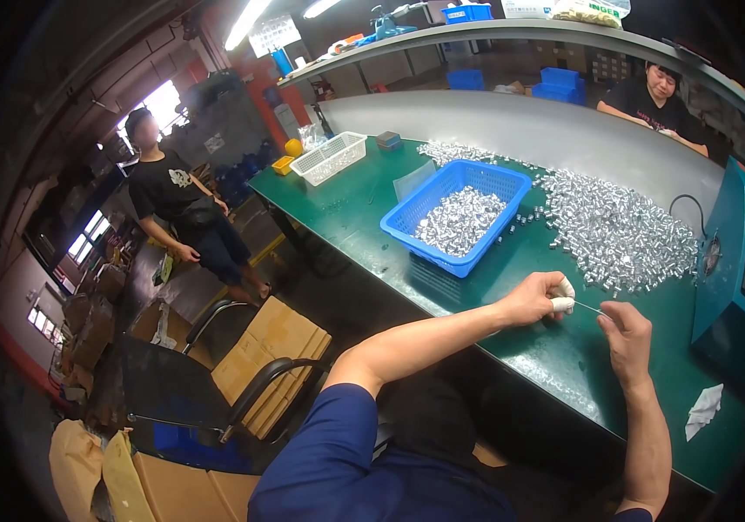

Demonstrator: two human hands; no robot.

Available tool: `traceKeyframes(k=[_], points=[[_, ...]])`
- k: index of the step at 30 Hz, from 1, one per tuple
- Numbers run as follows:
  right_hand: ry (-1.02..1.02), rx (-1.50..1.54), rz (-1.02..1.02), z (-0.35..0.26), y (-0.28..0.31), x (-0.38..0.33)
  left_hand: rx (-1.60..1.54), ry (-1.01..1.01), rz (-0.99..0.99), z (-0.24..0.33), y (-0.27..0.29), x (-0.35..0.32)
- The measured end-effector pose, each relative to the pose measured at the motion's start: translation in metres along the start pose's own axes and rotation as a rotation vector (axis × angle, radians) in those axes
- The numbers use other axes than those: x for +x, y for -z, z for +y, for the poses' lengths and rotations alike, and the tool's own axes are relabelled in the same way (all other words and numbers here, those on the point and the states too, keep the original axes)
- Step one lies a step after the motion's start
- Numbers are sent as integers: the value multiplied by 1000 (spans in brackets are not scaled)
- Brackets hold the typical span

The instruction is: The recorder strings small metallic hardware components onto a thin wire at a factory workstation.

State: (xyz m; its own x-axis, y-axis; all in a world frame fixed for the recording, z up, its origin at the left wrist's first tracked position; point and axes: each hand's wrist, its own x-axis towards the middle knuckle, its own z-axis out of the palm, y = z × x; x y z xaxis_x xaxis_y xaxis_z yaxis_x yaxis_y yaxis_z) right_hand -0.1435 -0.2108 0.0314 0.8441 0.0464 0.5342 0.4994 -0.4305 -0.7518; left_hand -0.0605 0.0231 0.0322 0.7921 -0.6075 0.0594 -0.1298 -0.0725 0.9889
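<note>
My left hand (536,298), with white coverings on its thumb and a fingertip, is closed in a pinch above the green table (364,217). Whatever sits between those fingertips is too small to make out. To its right, my right hand (627,337) grips a thin metal rod (587,307) that points at the left fingertips. Beyond my hands stands a blue plastic basket (400,228) partly filled with small silver metal sleeves (462,217). A wide heap of similar sleeves (618,228) lies on the table to the basket's right.
A teal machine (725,270) with a screen stands at the right. A crumpled white cloth (704,411) lies near the right edge. At the far left end is a white basket (331,157). One person (177,196) stands left; another (658,104) sits beyond the partition. A chair (259,374) is beside me.
</note>
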Motion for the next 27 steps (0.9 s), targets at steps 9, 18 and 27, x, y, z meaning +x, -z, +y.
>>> traceKeyframes(k=[9, 18, 27], points=[[-580, 459, -212, 11, 7, 4, 313, -315, 72, 3, -7, -8], [-143, 192, 91, -1, -12, 0, 205, -209, 123, -4, -5, -9], [-142, -2, -79, 6, -1, -4, 169, -196, 44, -2, -12, -9]])
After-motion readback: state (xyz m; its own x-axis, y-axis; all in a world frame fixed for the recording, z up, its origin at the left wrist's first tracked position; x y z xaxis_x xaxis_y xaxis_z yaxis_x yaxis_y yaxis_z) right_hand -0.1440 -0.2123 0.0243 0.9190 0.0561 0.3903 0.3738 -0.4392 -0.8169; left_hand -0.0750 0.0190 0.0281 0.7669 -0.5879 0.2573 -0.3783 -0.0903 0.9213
